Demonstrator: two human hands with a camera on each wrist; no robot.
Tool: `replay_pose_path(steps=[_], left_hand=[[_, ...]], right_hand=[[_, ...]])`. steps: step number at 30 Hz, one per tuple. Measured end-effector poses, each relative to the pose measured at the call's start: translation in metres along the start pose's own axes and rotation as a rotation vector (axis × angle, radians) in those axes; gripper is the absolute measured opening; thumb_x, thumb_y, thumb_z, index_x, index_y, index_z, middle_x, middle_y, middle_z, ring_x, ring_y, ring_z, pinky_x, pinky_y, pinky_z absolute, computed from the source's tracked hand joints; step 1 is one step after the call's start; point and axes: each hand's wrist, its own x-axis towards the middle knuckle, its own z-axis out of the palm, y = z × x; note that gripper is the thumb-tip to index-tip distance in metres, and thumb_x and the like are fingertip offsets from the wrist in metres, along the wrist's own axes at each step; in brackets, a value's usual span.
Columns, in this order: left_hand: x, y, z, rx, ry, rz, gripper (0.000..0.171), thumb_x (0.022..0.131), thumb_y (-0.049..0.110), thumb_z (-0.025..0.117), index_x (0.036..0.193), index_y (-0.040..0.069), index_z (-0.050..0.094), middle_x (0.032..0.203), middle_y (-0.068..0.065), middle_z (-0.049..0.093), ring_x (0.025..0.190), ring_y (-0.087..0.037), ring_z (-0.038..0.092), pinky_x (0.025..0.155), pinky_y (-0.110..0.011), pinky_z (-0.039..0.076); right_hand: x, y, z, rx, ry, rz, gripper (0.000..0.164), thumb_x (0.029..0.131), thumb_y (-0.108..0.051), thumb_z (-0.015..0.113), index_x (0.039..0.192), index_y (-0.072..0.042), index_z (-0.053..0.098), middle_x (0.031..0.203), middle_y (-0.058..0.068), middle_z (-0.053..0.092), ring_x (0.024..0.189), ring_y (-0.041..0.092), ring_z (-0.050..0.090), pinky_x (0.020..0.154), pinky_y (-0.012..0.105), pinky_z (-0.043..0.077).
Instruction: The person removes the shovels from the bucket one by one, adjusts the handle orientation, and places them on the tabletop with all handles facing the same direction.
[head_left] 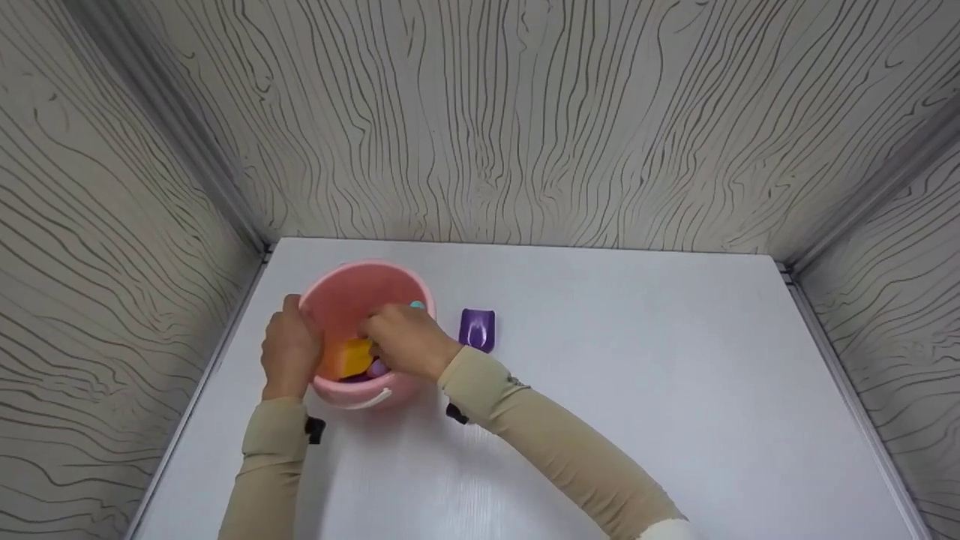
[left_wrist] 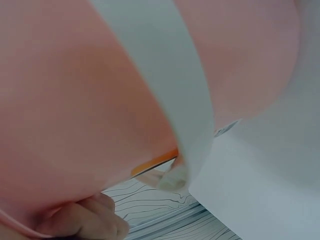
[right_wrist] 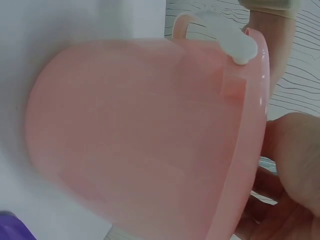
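A pink bucket (head_left: 367,281) stands at the left of the white table, its mouth facing up toward the head camera. My left hand (head_left: 291,346) grips its left rim. Past the near rim, my right hand (head_left: 409,337) reaches inside; its fingertips are hidden, so whether they hold anything does not show. Close to those fingers lies a yellow piece (head_left: 355,358), with a light purple piece (head_left: 377,368) beside it. Something turquoise (head_left: 417,305) shows at the inner right wall. In the right wrist view the bucket's side (right_wrist: 140,130) hides the contents.
A purple scoop-shaped piece (head_left: 478,328) lies on the white table (head_left: 637,375), right of the bucket and partly behind my right forearm. The bucket's white handle (head_left: 369,400) hangs on the near side. Wood-patterned panels (head_left: 517,120) stand behind and at both sides.
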Motion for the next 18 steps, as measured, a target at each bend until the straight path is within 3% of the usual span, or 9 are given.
replay_pose_path(steps=[5,13,18], left_hand=[[0.000,0.000,-0.001,0.003,-0.010,-0.009,0.045,0.116,0.037,0.043,0.145,0.002,0.047,0.128,-0.025,0.066,0.105,-0.041,0.070,0.095,-0.059,0.060],[0.000,0.001,-0.003,0.028,0.027,0.022,0.042,0.116,0.029,0.038,0.144,0.000,0.047,0.124,-0.028,0.065,0.100,-0.043,0.070,0.089,-0.062,0.060],[-0.002,0.002,-0.002,0.017,0.013,0.021,0.042,0.116,0.032,0.040,0.142,0.001,0.048,0.123,-0.026,0.065,0.099,-0.040,0.069,0.091,-0.060,0.060]], right_hand=[[0.008,-0.001,0.002,-0.042,-0.025,0.000,0.007,0.101,-0.024,0.076,0.103,-0.019,0.080,0.081,-0.009,0.066,0.076,0.009,0.059,0.070,0.015,0.048],[0.023,-0.006,0.003,-0.308,-0.072,-0.054,0.010,0.097,-0.024,0.080,0.102,-0.014,0.081,0.078,-0.003,0.067,0.074,0.013,0.061,0.067,0.019,0.046],[0.027,-0.007,0.005,-0.345,-0.110,-0.048,0.008,0.098,-0.022,0.079,0.098,-0.014,0.079,0.074,-0.002,0.062,0.070,0.013,0.061,0.063,0.021,0.044]])
